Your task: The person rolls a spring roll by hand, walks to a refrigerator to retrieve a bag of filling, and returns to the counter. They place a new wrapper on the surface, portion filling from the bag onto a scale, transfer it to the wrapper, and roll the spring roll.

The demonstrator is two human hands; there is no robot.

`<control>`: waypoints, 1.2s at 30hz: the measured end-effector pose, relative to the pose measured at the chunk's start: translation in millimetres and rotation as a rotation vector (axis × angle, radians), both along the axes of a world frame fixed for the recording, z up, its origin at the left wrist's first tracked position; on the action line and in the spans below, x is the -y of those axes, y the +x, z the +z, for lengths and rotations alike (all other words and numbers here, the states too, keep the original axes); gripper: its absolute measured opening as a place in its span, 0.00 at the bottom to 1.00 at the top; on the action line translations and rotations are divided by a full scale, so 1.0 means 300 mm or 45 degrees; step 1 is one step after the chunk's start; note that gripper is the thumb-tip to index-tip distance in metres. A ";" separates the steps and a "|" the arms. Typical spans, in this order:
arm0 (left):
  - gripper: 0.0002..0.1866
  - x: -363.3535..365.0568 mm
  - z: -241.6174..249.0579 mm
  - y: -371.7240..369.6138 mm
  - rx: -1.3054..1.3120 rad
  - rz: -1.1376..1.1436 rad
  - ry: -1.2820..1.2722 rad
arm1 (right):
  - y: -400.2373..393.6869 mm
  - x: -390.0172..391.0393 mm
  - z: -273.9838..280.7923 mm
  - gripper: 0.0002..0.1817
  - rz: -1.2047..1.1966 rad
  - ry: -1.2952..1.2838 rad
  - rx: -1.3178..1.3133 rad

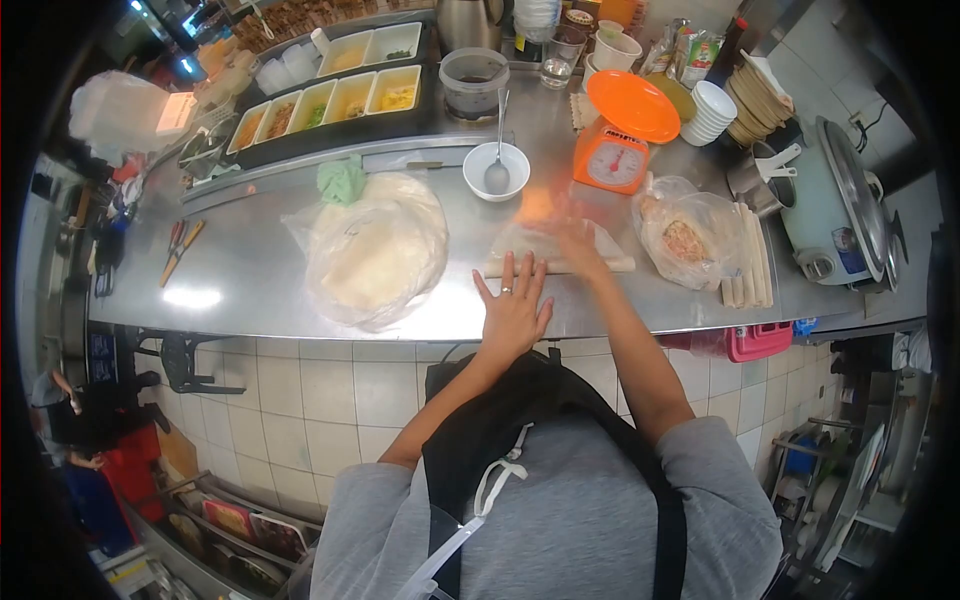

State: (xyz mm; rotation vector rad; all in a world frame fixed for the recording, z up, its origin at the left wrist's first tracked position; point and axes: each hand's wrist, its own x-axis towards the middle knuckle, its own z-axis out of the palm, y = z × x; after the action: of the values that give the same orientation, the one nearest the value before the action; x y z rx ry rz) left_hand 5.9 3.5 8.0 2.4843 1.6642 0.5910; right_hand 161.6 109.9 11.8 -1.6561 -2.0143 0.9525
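My left hand lies flat with fingers spread loose on the near edge of the thin wrapper on the steel bench, while my right hand rests blurred on it, its grip unclear.

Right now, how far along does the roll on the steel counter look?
Done: one wrapper is off the stack of wrappers and already lies rolled up. In hand: the left hand lies flat against its near edge, and the right hand is on top, blurred. Left: the stack is thick, the bag of filling full, and no finished rolls are in view.
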 end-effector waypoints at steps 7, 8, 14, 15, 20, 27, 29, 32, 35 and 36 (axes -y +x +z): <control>0.32 -0.015 0.011 0.032 -0.014 -0.057 -0.015 | 0.043 0.095 -0.019 0.33 -0.276 0.465 0.791; 0.33 -0.018 0.010 0.039 -0.020 -0.108 0.003 | 0.016 0.112 0.015 0.33 -0.282 0.461 0.794; 0.34 -0.025 0.000 0.044 -0.011 -0.096 -0.064 | 0.024 0.078 0.038 0.36 -0.374 0.342 0.955; 0.34 -0.027 0.001 0.042 -0.015 -0.094 -0.055 | 0.018 0.049 0.062 0.35 -0.400 0.243 0.938; 0.30 -0.026 -0.005 0.042 0.023 -0.120 0.014 | -0.187 -0.052 0.164 0.27 -0.108 0.560 0.331; 0.29 -0.025 -0.007 0.041 -0.006 -0.146 -0.031 | -0.276 -0.141 0.119 0.25 -0.059 0.544 0.363; 0.29 -0.022 -0.008 0.044 -0.003 -0.099 0.047 | -0.206 -0.103 0.109 0.26 -0.117 0.526 0.325; 0.31 -0.025 -0.005 0.045 -0.035 -0.095 0.044 | -0.101 0.020 0.019 0.28 -0.380 0.424 0.624; 0.32 -0.024 0.000 0.048 -0.029 -0.091 0.041 | -0.040 0.116 0.022 0.31 -0.457 0.233 0.828; 0.32 -0.021 -0.002 0.049 -0.030 -0.100 0.039 | -0.032 0.132 0.044 0.31 -0.323 0.156 0.689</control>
State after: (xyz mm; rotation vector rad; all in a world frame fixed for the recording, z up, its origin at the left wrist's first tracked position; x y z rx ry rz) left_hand 20.5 9.8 7.5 2.5737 1.5687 0.5850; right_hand 152.0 70.3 24.9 -2.2010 -2.0457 0.3016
